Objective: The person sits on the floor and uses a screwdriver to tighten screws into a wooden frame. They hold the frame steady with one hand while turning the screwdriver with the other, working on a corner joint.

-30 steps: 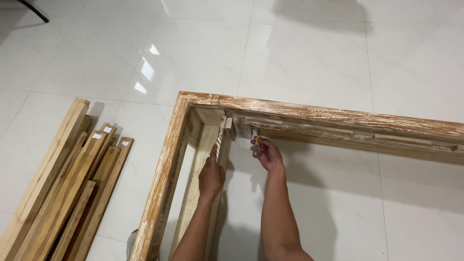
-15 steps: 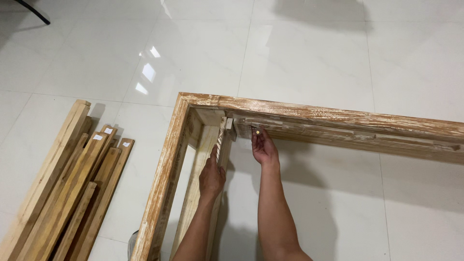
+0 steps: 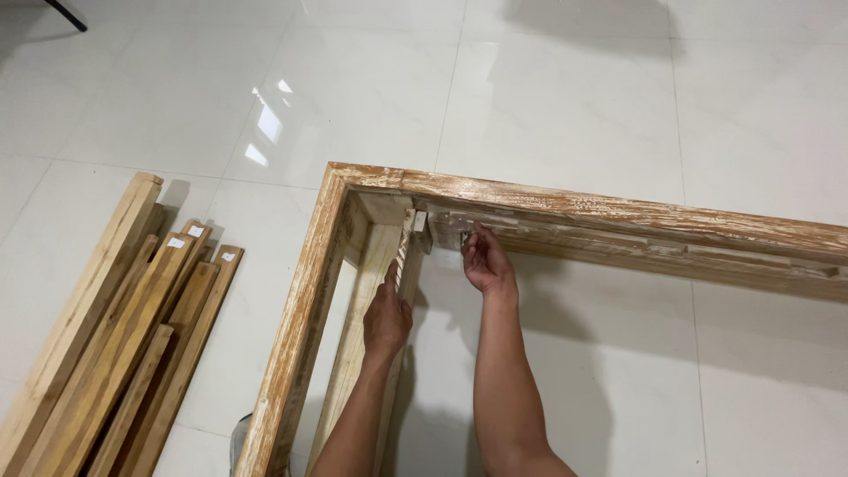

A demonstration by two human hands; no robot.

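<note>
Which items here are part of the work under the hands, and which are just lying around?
In use:
- wooden frame, at its inner corner
- twisted wooden spindle, under the left hand
- small fitting at the top rail, touched by the right hand

Lying about:
- stack of wooden planks
- tiled floor

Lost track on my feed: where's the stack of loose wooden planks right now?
In the head view, the loose planks lie on the tiled floor at lower left, left of the wooden frame.
</note>
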